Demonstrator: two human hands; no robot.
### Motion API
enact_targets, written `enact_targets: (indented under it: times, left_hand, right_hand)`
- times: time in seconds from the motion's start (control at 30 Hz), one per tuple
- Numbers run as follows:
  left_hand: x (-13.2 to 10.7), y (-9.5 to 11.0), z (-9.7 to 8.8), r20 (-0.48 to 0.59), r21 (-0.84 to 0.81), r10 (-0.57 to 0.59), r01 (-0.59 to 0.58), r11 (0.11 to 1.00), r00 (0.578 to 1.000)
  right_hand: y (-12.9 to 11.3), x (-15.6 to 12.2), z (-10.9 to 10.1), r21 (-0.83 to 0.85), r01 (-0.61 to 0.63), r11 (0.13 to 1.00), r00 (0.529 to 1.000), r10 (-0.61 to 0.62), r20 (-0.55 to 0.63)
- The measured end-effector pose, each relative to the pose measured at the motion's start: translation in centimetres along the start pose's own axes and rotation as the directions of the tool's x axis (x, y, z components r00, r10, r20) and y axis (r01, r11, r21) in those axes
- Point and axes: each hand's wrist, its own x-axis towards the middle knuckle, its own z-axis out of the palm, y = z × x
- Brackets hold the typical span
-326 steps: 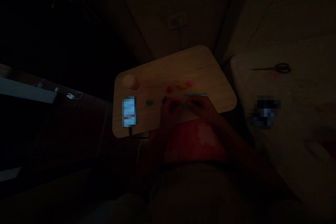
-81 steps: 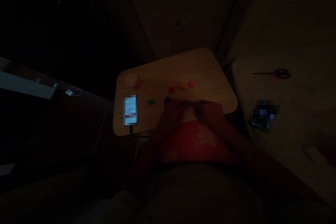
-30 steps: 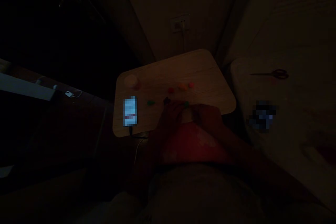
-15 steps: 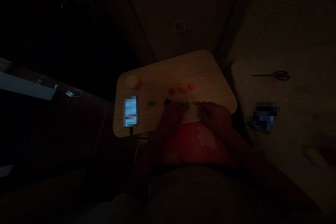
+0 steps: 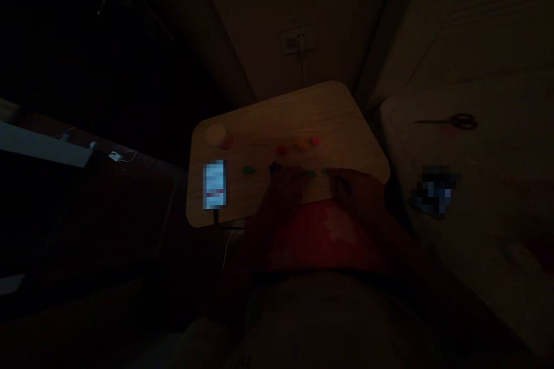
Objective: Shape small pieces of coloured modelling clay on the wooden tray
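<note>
Right hand (image 5: 361, 188) around thin tool (image 5: 324, 171); left hand (image 5: 285, 185) at green lump (image 5: 309, 174), grip unclear.
Could slip in dim light and dent it.

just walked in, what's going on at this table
In dim light, handwork is under way at a small wooden table. The person's left hand is at a green piece, contact unclear; the right hand seems to pinch a thin tool beside it. A red piece, an orange piece and a pink piece lie farther back.
</note>
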Motion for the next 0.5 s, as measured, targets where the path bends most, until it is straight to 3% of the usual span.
enact_targets:
  times: [0.23, 0.5]
  left_hand:
    - [-0.3, -0.1, 0.2, -0.042, -0.059, 0.045, -0.047, 0.997, 0.998]
    - [0.1, 0.2, -0.2, 0.024, -0.057, 0.01, -0.009, 0.998, 1.0]
  right_hand:
    - [-0.8, 0.1, 0.1, -0.111, 0.037, 0.993, 0.996, -0.028, 0.086]
    - [-1.7, 0.6, -0.3, -0.219, 0.064, 0.974, 0.984, -0.025, 0.179]
